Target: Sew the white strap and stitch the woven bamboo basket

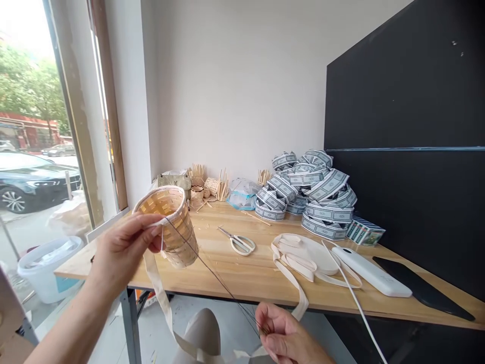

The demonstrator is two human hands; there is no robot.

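Note:
A small woven bamboo basket (182,245), tilted with its mouth toward me, hangs at the rim from my left hand (129,247). Thumb and fingers pinch the cream cloth binding around that rim. From there a long cream fabric tape (159,288) runs down past the table edge toward my lap. Dark thread (215,275) stretches from the rim down to my right hand (280,333), whose fingers are closed on its gathered end, low in front of the table. Whether a needle is in those fingers cannot be made out. A short white thread end dangles beside my left fingertips.
Scissors (240,243) lie mid-table. Coiled cream tape (303,258), a white power bank (371,271) with a cable and a black flat object (422,288) are at right. Patterned ribbon rolls (306,192) are heaped behind. Several small baskets (214,187) stand along the wall.

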